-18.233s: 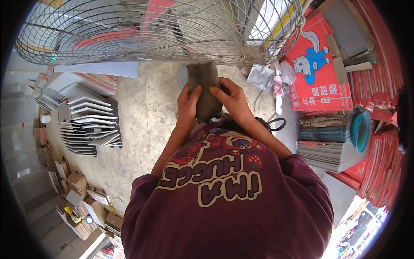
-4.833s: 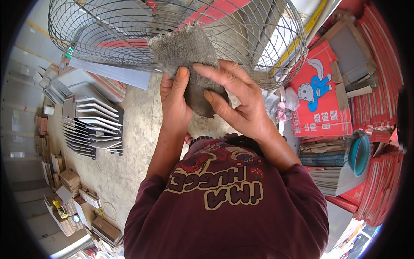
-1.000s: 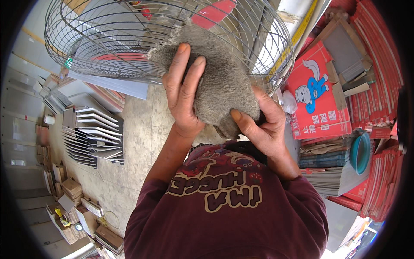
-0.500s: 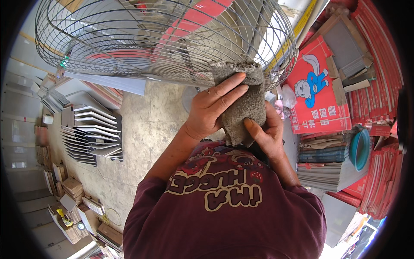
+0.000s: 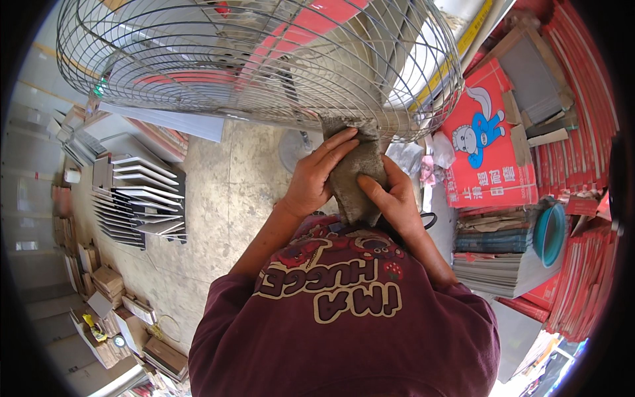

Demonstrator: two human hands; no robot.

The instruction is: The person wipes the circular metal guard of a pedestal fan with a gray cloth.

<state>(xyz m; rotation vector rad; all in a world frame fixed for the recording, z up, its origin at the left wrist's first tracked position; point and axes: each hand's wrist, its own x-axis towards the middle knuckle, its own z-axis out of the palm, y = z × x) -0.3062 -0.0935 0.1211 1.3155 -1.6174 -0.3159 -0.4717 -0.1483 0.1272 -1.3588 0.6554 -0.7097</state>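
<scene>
A dirty grey-brown cloth (image 5: 352,177), folded into a thick strip with a frayed upper end, is held up in front of my chest. On its left side my left hand (image 5: 309,182) grips it, fingers across the front and the thumb hidden. My right hand (image 5: 398,202) pinches the lower right edge, its thumb pressed on the front. Just beyond the cloth is the wire guard of a large fan (image 5: 198,109), with red blades inside. Whether the frayed end touches the wires, I cannot tell.
Stacked red cartons (image 5: 493,172) and a teal basin (image 5: 550,233) stand at the right. On the left, a black rack (image 5: 178,212) holds several tile panels. Cardboard boxes (image 5: 109,284) sit at the lower left, on the concrete floor (image 5: 218,178).
Both hands have drawn slightly down and left with the cloth, away from the fan guard. The cloth looks narrower and more tilted. Both hands keep hold of it.
</scene>
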